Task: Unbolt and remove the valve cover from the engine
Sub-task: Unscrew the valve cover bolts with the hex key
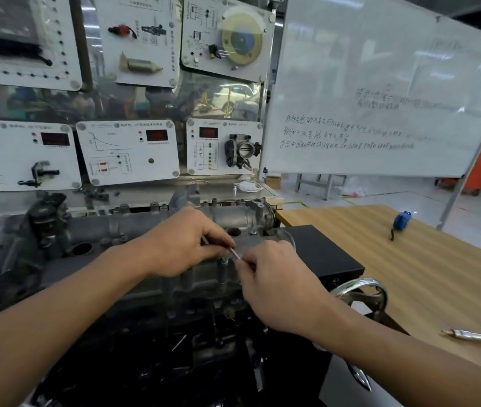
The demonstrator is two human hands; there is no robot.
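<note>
Hands meet over the middle of the grey cast-metal valve cover (133, 230), which sits on top of the dark engine (151, 362) right in front of the person. Left hand (183, 242) is knuckles-up with curled fingers pinching one end of a thin silver metal tool (235, 253). Right hand (277, 283) pinches the other end between thumb and fingertips, just above a small upright bolt (224, 262).

Count: two hands, one tool, two round holes (82, 248) showing in the cover.

Off to the right is a light wooden table (409, 274) with one blue tape measure (402, 220) and one silver ratchet-like bar (480, 337), well apart. A black box (321, 254) and a chrome handwheel (359, 289) sit between engine and table. Both forearms hide the engine's near side.
</note>
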